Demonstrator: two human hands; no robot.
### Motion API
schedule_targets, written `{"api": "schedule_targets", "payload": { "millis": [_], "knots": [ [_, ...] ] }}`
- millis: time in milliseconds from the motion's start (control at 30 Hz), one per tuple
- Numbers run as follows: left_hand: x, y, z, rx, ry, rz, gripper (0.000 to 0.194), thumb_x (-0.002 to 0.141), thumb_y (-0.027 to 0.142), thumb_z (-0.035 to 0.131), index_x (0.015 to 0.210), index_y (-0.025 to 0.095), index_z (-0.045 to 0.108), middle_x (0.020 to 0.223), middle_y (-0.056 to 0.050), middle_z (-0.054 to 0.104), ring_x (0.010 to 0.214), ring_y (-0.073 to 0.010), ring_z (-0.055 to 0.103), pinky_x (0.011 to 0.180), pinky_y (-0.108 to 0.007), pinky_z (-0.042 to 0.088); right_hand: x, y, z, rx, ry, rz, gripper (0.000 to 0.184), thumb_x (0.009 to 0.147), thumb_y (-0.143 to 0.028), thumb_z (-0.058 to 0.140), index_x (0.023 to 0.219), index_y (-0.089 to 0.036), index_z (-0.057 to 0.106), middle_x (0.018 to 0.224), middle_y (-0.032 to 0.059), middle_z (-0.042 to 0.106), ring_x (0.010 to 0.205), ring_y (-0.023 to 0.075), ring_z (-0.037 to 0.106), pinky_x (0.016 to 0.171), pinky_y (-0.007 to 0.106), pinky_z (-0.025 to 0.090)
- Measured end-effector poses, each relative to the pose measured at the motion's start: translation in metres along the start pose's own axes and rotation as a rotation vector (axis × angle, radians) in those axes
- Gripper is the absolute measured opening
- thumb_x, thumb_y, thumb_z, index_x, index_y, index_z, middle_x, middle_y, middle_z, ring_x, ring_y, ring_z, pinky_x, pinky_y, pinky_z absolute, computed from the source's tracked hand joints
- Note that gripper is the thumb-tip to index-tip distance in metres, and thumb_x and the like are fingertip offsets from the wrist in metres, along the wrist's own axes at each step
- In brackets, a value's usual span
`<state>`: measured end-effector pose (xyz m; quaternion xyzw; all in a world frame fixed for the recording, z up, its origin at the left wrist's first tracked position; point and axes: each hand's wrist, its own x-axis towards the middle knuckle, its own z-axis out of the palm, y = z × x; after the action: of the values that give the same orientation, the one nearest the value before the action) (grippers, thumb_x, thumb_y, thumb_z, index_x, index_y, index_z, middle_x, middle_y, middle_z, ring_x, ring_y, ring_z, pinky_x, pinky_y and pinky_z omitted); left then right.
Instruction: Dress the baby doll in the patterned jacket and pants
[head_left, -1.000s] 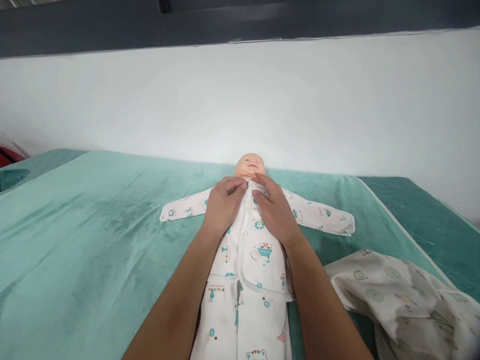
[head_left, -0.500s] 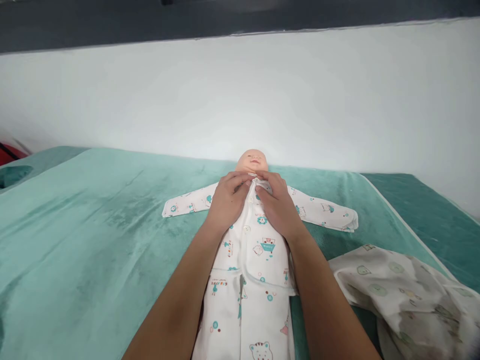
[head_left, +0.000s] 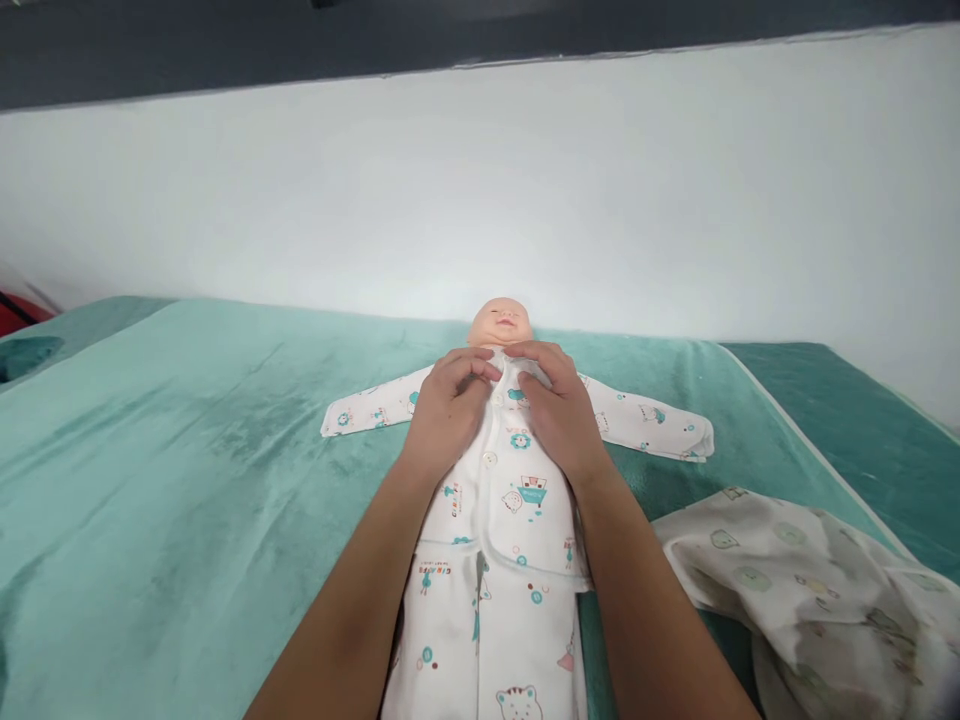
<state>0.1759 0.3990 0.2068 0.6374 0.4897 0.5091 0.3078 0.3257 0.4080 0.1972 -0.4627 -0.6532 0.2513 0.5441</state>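
A baby doll (head_left: pixel 501 318) lies on its back with its head toward the wall, dressed in a white printed baby jacket (head_left: pixel 529 520) and matching trousers (head_left: pixel 450 640). Both sleeves stretch out sideways. My left hand (head_left: pixel 448 410) rests at the jacket's neckline, its curved fingers a little apart near the front edge. Across the collar, my right hand (head_left: pixel 556 405) lies on the chest with thumb and forefinger spread. The top fastening shows between my fingertips. Lower down the front is a pale button (head_left: pixel 490 459).
A crumpled white printed cloth (head_left: pixel 780 570) lies to the right. Beneath everything spreads a light green blanket (head_left: pixel 187 480) over a darker green cover (head_left: pixel 832 410). The white wall (head_left: pixel 480 200) stands behind the doll. A red object (head_left: pixel 19 312) shows at the far left edge.
My thumbs and fingers have drawn apart at the collar, and both hands have eased slightly away from the fastening. The doll and clothing lie as before.
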Motion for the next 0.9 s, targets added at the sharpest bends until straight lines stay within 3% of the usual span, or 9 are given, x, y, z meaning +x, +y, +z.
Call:
{"api": "schedule_targets", "payload": {
  "millis": [200, 300, 433, 533, 900],
  "knots": [
    [-0.011, 0.004, -0.011, -0.014, -0.087, -0.008, 0.02, 0.086, 0.016, 0.052, 0.084, 0.025, 0.07, 0.132, 0.0, 0.067, 0.127, -0.0224, 0.057, 0.109, -0.042, 0.044, -0.005, -0.004, -0.002, 0.072, 0.071, -0.006, 0.021, 0.08, -0.016, 0.05, 0.077, -0.026, 0.067, 0.115, 0.0016, 0.069, 0.119, 0.0239, 0.059, 0.11, 0.047, 0.039],
    [-0.01, 0.002, -0.018, -0.029, -0.154, 0.021, 0.019, 0.088, 0.018, 0.053, 0.088, 0.025, 0.071, 0.136, -0.001, 0.065, 0.133, -0.023, 0.054, 0.116, -0.044, 0.038, -0.016, -0.008, -0.004, 0.101, 0.088, 0.021, 0.026, 0.082, -0.016, 0.049, 0.066, -0.026, 0.068, 0.11, 0.0019, 0.071, 0.114, 0.024, 0.062, 0.108, 0.047, 0.042],
    [-0.01, -0.005, -0.025, -0.088, -0.24, 0.021, 0.019, 0.091, 0.024, 0.055, 0.097, 0.027, 0.073, 0.143, -0.001, 0.061, 0.139, -0.0235, 0.05, 0.115, -0.043, 0.04, -0.036, -0.01, -0.005, 0.114, 0.095, 0.043, 0.027, 0.085, -0.019, 0.052, 0.076, -0.029, 0.076, 0.112, 0.0022, 0.072, 0.114, 0.0247, 0.063, 0.107, 0.048, 0.044],
    [-0.013, -0.01, -0.026, -0.118, -0.236, 0.024, 0.019, 0.093, 0.026, 0.056, 0.1, 0.028, 0.074, 0.144, -0.001, 0.06, 0.141, -0.023, 0.048, 0.113, -0.042, 0.042, -0.045, -0.011, -0.004, 0.093, 0.111, 0.043, 0.027, 0.088, -0.02, 0.054, 0.086, -0.03, 0.079, 0.117, 0.0022, 0.071, 0.118, 0.0245, 0.062, 0.108, 0.048, 0.044],
    [-0.016, -0.014, -0.028, -0.145, -0.236, 0.046, 0.018, 0.092, 0.029, 0.063, 0.105, 0.03, 0.076, 0.145, -0.001, 0.06, 0.141, -0.0223, 0.048, 0.114, -0.039, 0.042, -0.044, -0.012, -0.004, 0.048, 0.064, -0.011, 0.028, 0.089, -0.02, 0.055, 0.089, -0.033, 0.081, 0.119, 0.0011, 0.072, 0.118, 0.0243, 0.063, 0.108, 0.049, 0.046]
  ]
}}
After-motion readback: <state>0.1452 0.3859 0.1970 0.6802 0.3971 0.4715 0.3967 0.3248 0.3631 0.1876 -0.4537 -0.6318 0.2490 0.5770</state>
